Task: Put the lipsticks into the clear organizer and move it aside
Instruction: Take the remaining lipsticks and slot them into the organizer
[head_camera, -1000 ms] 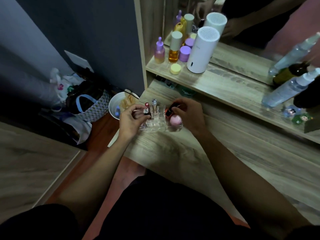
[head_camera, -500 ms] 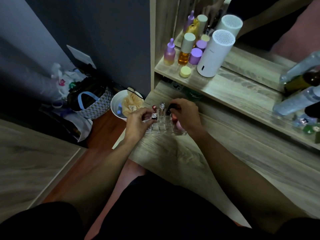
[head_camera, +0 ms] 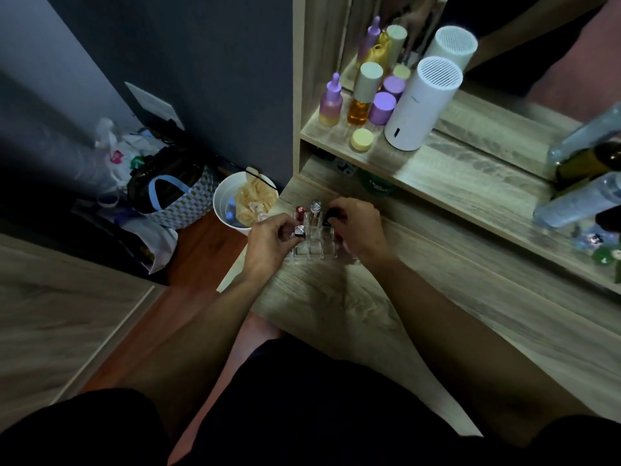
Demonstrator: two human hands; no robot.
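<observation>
A clear organizer (head_camera: 314,245), a see-through plastic block split into small square cells, sits near the left end of a pale wood-grain dressing table (head_camera: 420,297), between a person's two hands. Its walls catch faint highlights; much of its right side is hidden by the right hand. Two lipsticks stand upright in its back row: a red-capped lipstick (head_camera: 300,212) with a white mark on its top, and just right of it a silver-capped lipstick (head_camera: 316,210). The left hand (head_camera: 268,242) pinches a third, a silver-tipped lipstick (head_camera: 299,231), between thumb and fingertips over the organizer's left cells; whether it already rests in a cell cannot be told. The right hand (head_camera: 358,227) is curled around a black lipstick (head_camera: 331,215) at the organizer's back right corner. A trace of pink and red shows under that hand, too hidden to identify.

On the shelf (head_camera: 437,169) above the tabletop stand a purple dropper bottle (head_camera: 331,102), an amber bottle (head_camera: 361,95), a purple-capped jar (head_camera: 381,107), a small yellow jar (head_camera: 362,140) and a white cylinder (head_camera: 421,102) with a slotted top, backed by a mirror. Clear spray bottles (head_camera: 578,200) lie at far right. On the floor left of the table are a white bucket (head_camera: 223,203) and a patterned bag (head_camera: 181,200).
</observation>
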